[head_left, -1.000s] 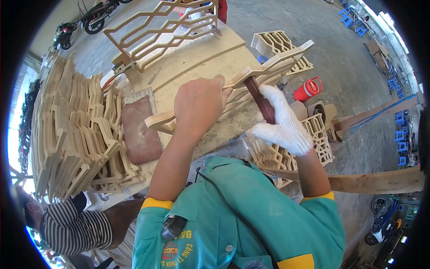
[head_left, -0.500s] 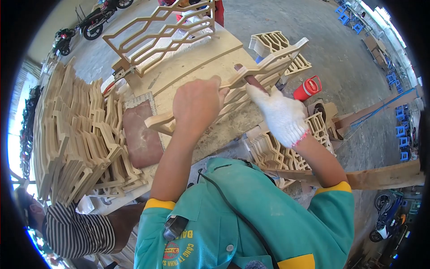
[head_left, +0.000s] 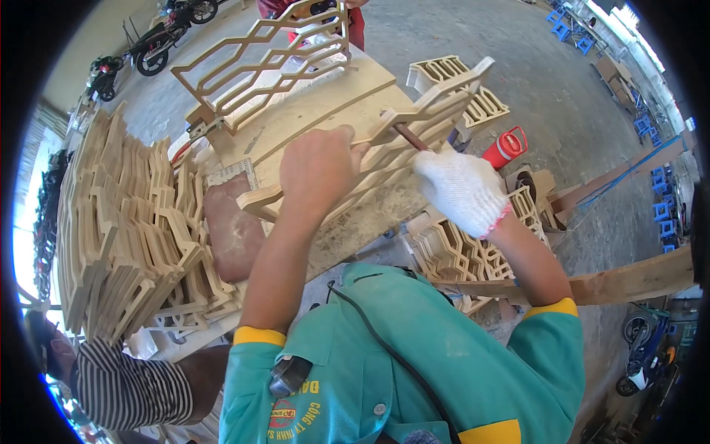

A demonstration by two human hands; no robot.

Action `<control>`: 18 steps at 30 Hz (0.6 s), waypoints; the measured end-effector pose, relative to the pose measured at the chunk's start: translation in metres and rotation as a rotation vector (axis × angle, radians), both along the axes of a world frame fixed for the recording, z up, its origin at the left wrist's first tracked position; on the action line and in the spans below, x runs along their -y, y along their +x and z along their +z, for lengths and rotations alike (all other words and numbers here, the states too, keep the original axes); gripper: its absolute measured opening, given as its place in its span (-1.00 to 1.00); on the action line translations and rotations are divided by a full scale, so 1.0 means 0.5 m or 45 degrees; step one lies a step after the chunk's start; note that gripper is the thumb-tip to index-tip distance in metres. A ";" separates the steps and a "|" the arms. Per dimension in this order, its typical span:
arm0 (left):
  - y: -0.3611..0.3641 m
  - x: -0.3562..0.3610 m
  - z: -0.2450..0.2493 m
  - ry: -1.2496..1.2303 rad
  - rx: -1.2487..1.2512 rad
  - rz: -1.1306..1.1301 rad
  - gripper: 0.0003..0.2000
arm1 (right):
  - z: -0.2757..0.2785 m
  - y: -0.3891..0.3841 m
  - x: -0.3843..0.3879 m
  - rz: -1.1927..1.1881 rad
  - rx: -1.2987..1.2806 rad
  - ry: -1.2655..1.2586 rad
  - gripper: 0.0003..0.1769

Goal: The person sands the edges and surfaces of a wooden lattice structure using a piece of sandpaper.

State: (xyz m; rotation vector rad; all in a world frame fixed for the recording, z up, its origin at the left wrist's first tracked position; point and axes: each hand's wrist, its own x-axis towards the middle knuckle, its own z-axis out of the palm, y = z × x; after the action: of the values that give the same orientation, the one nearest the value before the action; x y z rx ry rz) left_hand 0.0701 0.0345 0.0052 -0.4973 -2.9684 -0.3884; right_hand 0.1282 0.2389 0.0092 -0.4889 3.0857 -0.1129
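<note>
My bare left hand [head_left: 318, 169] is closed around the upper bar of a pale wooden lattice frame [head_left: 436, 108], which stands tilted on the workbench [head_left: 323, 251]. My right hand [head_left: 460, 189], in a white knit glove, grips a reddish-brown stick [head_left: 411, 138] that looks like rolled sandpaper. The stick's far end rests against the frame's bar, in an angled part to the right of my left hand. Its lower end is hidden in the glove. A worn reddish-brown sheet of sandpaper [head_left: 235, 229] lies on the bench left of my left hand.
A tall stack of lattice frames [head_left: 126, 229] fills the left side. Another lattice frame [head_left: 266, 66] stands at the far end, near a person in red [head_left: 356, 28]. A person in a striped shirt [head_left: 133, 381] is at lower left. A red jug [head_left: 505, 148] stands right.
My right hand has drawn the stick slightly down and toward me, so less of it shows past the bar. The frame's right end has shifted a little left. My left hand keeps its hold.
</note>
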 end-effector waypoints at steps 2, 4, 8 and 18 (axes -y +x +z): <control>0.002 0.009 0.006 0.012 -0.015 0.029 -0.66 | -0.008 -0.008 0.017 -0.100 -0.093 0.086 -0.79; 0.003 0.014 0.004 0.010 -0.052 0.072 -0.66 | -0.031 -0.017 0.042 -0.217 -0.197 0.173 -0.79; -0.005 0.007 -0.001 0.012 -0.096 0.092 -0.70 | -0.047 -0.072 0.049 -0.365 -0.061 -0.072 -0.81; -0.019 0.015 -0.017 0.033 -0.116 0.078 -0.71 | -0.072 -0.089 0.044 0.115 -0.067 -0.201 -0.80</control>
State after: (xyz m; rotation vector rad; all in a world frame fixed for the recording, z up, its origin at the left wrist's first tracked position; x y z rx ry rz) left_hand 0.0605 0.0270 -0.0032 -0.4090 -2.8794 -0.3868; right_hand 0.0836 0.2169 -0.0268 -0.6454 3.1144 -0.3496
